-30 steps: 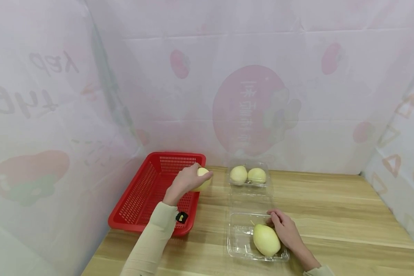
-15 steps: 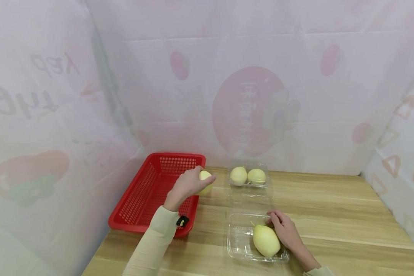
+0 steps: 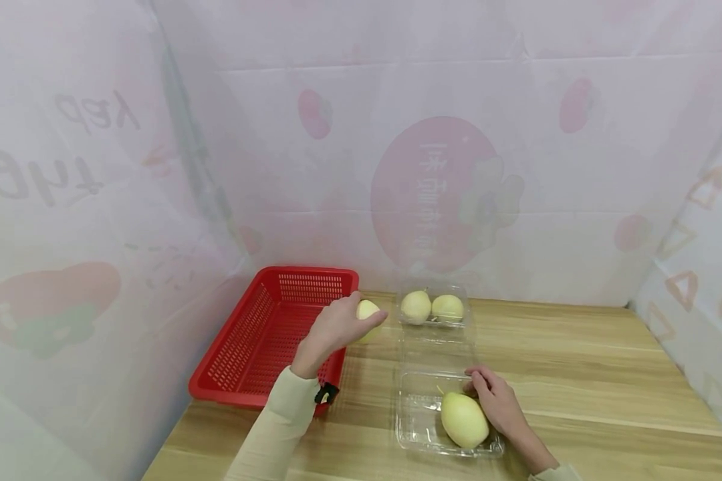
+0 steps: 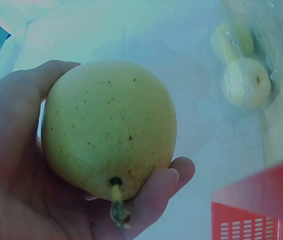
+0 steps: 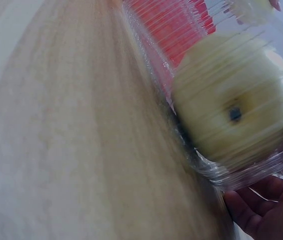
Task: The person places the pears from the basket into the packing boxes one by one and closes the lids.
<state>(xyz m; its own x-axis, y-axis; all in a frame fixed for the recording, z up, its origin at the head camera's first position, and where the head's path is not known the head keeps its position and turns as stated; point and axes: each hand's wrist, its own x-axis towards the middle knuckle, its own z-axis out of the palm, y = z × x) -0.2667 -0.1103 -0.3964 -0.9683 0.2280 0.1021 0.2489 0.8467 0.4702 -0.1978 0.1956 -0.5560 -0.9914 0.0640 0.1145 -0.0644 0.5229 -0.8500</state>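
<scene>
My left hand (image 3: 339, 325) grips a pale yellow-green pear (image 4: 111, 125) above the table, just past the basket's right rim. In the left wrist view its stem points down, and fingers and thumb wrap its sides. A clear plastic clamshell box (image 3: 410, 435) lies at the front, holding one pear (image 3: 464, 421) at its right side. With curled fingers my right hand (image 3: 501, 406) holds the box's right edge, beside that pear. Through the box wall, the right wrist view shows the pear's dark blossom end; part of the hand is cut off there.
A red slotted plastic basket (image 3: 265, 334) stands at the left, with no fruit visible in it. At the back, another clear section (image 3: 464, 322) holds two pears (image 3: 431, 306). A printed white curtain (image 3: 337, 167) encloses the wooden table (image 3: 577, 374).
My left hand has moved right and slightly toward me with the pear, away from over the basket's edge. The right hand and the box have stayed put.
</scene>
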